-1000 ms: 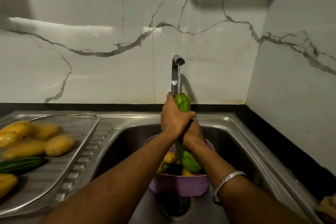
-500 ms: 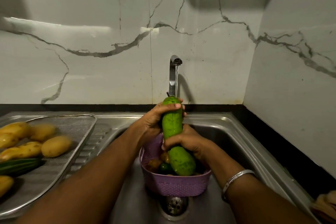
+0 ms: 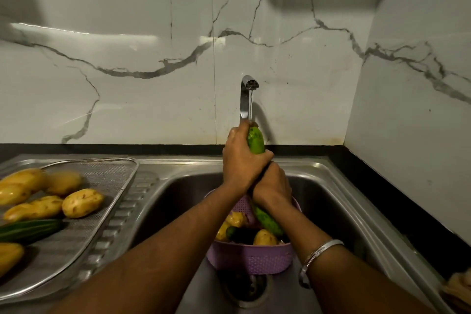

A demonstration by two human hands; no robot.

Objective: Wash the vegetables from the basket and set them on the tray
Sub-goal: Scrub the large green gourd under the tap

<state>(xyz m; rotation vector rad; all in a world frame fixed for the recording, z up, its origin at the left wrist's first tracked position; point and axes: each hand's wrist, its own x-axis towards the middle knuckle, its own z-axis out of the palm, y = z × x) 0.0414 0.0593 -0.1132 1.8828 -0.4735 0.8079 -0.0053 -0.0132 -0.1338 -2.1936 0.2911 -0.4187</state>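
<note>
Resting in the steel sink (image 3: pixel 328 186), near its drain, a purple perforated plastic basket (image 3: pixel 251 257) holds unwashed vegetables. Above it the right hand (image 3: pixel 272 183) and left hand (image 3: pixel 242 160) each close their grip around a long green cucumber (image 3: pixel 256 139) under the chrome tap (image 3: pixel 246 99). Potatoes already lie on the mesh steel tray (image 3: pixel 112 176).

Green cucumber (image 3: pixel 256 139); lilac perforated basket (image 3: pixel 251 257); yellow potatoes (image 3: pixel 82 202); white grey-veined marble wall (image 3: pixel 153 58).

The left hand (image 3: pixel 242 163) slid higher on the cucumber (image 3: pixel 256 140) (now tilted away), hiding its middle.
</note>
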